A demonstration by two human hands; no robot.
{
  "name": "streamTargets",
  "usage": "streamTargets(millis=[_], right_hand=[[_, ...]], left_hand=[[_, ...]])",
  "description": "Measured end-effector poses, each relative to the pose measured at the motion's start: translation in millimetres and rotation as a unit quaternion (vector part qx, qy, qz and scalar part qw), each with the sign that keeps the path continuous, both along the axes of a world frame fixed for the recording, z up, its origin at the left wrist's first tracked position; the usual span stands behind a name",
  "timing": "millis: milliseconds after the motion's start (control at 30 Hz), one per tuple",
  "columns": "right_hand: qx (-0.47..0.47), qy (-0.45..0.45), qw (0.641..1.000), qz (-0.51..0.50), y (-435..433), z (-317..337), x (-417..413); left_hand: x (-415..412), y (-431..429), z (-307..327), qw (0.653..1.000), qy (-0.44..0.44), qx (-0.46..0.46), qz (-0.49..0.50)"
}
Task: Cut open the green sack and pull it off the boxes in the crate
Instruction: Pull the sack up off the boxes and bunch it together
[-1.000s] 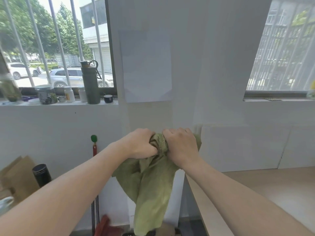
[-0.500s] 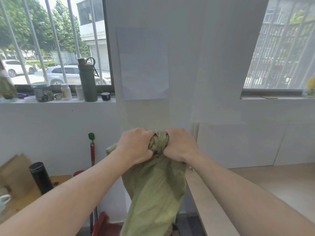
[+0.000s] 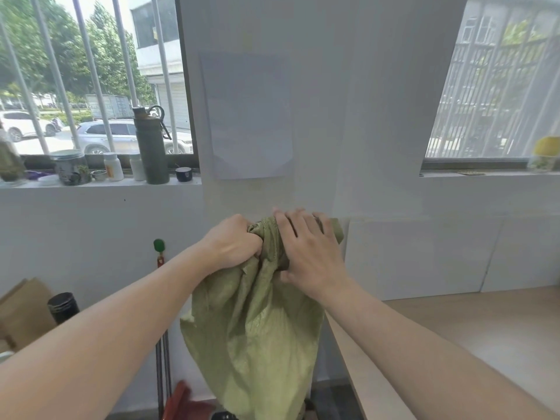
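The green woven sack point(image 3: 257, 331) hangs in the air in front of me, bunched at its top and drooping down toward the floor. My left hand point(image 3: 233, 245) grips the bunched top from the left in a fist. My right hand point(image 3: 309, 253) lies over the right side of the bunch, fingers spread across the cloth and thumb tucked under it. The two hands sit close together at chest height before the white wall. No crate or boxes show in the head view.
A pale wooden tabletop point(image 3: 472, 338) runs along the right. The windowsill at left holds a dark green bottle point(image 3: 150, 147), jars and small containers. A black flask point(image 3: 63, 307) and brown cardboard point(image 3: 24, 310) stand at lower left; a red-handled tool point(image 3: 160, 262) leans on the wall.
My right hand has loosened from a tight fist to spread fingers over the bunched sack top. The left hand still grips it. More of the sack hangs gathered below.
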State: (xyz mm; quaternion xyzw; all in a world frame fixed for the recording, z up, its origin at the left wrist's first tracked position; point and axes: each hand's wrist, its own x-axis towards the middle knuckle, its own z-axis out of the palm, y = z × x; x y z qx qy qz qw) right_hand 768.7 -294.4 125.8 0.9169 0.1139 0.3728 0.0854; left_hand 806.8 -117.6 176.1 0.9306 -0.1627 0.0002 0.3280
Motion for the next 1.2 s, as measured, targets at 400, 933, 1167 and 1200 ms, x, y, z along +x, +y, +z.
streamTargets(millis=[400, 933, 1167, 1200], right_hand=[[-0.001, -0.021, 0.999, -0.044, 3.1, 13.3, 8.5], [0.124, 0.169, 0.978, -0.011, -3.3, 19.3, -8.1], [-0.009, 0.020, 1.000, -0.007, -5.0, 12.7, -18.4], [-0.010, 0.011, 1.000, -0.011, -4.9, 11.7, -18.0]], left_hand=[[-12.0, 4.9, -2.0, 0.993, 0.016, 0.012, -0.113], [-22.8, -10.7, -25.1, 0.900, -0.344, 0.268, -0.020], [-12.2, -6.5, -6.5, 0.960, -0.236, 0.151, 0.006], [-12.8, -6.5, -2.8, 0.968, -0.209, 0.136, -0.003]])
